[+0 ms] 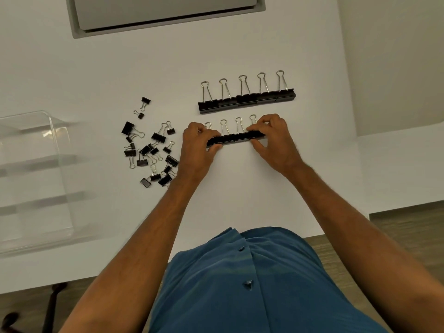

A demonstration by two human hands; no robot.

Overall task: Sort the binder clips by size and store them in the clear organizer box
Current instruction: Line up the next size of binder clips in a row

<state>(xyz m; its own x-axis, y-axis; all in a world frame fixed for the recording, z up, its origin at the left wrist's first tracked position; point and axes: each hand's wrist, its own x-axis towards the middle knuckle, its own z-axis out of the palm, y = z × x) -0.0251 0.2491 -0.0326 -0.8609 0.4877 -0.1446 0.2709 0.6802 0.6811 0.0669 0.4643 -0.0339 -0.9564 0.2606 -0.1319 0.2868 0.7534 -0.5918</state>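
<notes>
While five large clips (247, 96) line up toward the worktop's (240, 188) far edge, the left hand (197, 143) and right hand (271, 138) pinch opposite ends of a four-clip row (236, 138); box (33, 179) at the left edge.

Single head-worn wide-angle view, aimed forward and steeply down over the white counter (264, 183). Close enough to fill the lower frame with blue shirt (240, 284) and both forearms; hands (199, 143) near mid-frame, just past the near counter edge. Far counter edge not in frame, gray recessed panel (165, 13) cut off along the top. Clear organizer box (36, 164) cropped at the left border, blurred. Wood floor (408, 227) visible lower right. Strong lens curvature toward the edges. No second view, no overlap.
</notes>
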